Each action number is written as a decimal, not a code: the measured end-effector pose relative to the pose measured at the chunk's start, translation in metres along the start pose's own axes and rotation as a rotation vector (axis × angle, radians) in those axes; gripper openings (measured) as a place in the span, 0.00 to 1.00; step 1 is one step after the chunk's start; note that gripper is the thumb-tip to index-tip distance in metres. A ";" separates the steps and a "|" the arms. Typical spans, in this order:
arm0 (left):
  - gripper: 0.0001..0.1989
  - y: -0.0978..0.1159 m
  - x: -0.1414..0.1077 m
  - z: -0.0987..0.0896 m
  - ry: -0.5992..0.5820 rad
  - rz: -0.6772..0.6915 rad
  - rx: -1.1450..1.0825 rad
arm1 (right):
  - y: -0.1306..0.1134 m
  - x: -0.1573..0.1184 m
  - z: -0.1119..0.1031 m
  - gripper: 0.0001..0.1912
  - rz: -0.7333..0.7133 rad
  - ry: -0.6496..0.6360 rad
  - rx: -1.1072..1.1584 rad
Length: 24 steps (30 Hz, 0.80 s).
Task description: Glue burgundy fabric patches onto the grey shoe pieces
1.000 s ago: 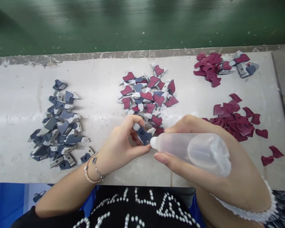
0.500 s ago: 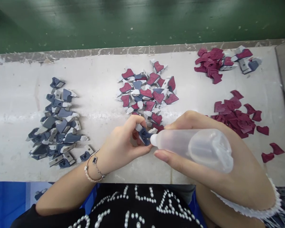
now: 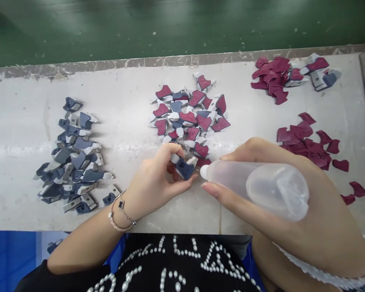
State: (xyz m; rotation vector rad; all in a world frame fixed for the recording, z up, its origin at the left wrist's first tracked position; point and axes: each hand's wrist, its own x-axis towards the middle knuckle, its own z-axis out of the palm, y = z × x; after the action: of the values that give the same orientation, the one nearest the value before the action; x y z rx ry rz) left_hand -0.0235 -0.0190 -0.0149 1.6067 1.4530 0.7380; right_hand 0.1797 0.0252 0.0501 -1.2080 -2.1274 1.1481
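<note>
Between thumb and fingers, my left hand [image 3: 158, 178] grips a blue and white part [image 3: 184, 167], its recessed blue face turned up. My right hand [image 3: 261, 182] is wrapped round a translucent squeeze bottle [image 3: 255, 184] lying nearly level. The bottle's white tip [image 3: 204, 172] points left and is a short way apart from the part. Just beyond my hands sits a pile of white and blue parts, many with dark red pieces on top [image 3: 187, 118].
Blue and grey parts [image 3: 79, 161] are heaped on the white table [image 3: 124, 89] at the left. Loose dark red pieces [image 3: 305, 140] lie at the right. Farther back right are more red pieces [image 3: 272, 75] beside several assembled parts. A blue bin [image 3: 13, 259] is below the table edge.
My right hand and the bottle have moved right, so the tip has come away from the part. The part in my left hand is slightly higher in view and more exposed.
</note>
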 end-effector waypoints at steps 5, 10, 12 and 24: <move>0.19 -0.001 -0.001 0.001 0.022 -0.029 0.016 | -0.006 -0.001 0.003 0.10 -0.004 -0.054 0.009; 0.19 -0.002 -0.001 0.002 0.030 -0.017 0.017 | -0.006 0.000 0.002 0.10 0.017 -0.062 0.019; 0.19 -0.002 0.000 0.002 0.012 -0.011 0.000 | -0.003 -0.001 0.001 0.10 0.012 0.000 -0.013; 0.19 0.002 0.000 0.000 -0.047 -0.067 -0.170 | -0.003 -0.004 -0.002 0.11 0.050 0.099 0.061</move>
State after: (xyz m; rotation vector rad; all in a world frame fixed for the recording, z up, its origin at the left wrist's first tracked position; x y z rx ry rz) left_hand -0.0221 -0.0185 -0.0130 1.4303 1.3656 0.7594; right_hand 0.1820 0.0219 0.0543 -1.2706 -1.9860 1.1415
